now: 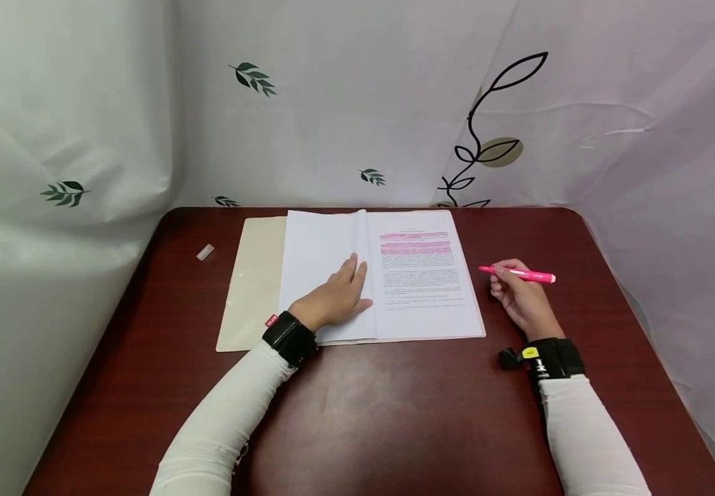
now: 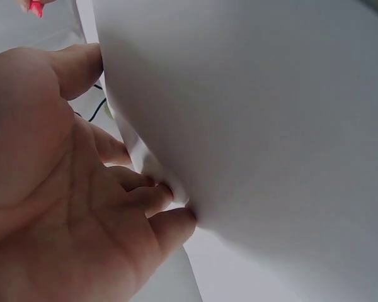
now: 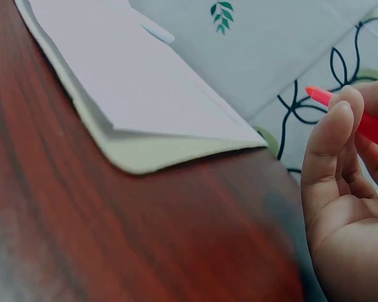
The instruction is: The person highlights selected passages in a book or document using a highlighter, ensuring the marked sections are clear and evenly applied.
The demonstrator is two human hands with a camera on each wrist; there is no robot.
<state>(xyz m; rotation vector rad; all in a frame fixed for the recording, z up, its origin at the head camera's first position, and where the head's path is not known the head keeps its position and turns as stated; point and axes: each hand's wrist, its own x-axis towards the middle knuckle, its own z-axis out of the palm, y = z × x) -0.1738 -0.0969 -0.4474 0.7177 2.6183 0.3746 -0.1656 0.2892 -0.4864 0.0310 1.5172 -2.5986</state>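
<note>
Head view: a cream document folder (image 1: 249,282) lies spread on the wooden table (image 1: 395,420). On it sit a blank turned-back page (image 1: 320,238) and, on the right, a printed page (image 1: 419,286) with pink-marked lines near the top. The left hand (image 1: 333,296) rests on the blank page beside the fold, fingers spread and clasping nothing. The right hand (image 1: 519,296) pinches a pink highlighter (image 1: 539,277) between thumb and fingers, just off the printed page's right edge, tip pointing toward the paper.

For clean marking, I would press the left palm firmly by the fold, since the paper bulges in the left wrist view and could spring up. A low, slanted tip and light, even strokes along each line should suit; pressing hard might bleed through.

The print is too small to read. Whether a cap is fitted on the highlighter's back end I cannot tell, and the grip hides part of its barrel. The small whitish piece (image 1: 205,252) left of the folder is unclear. The right wrist view cuts off the highlighter's rear; the left wrist view barely catches its tip.
</note>
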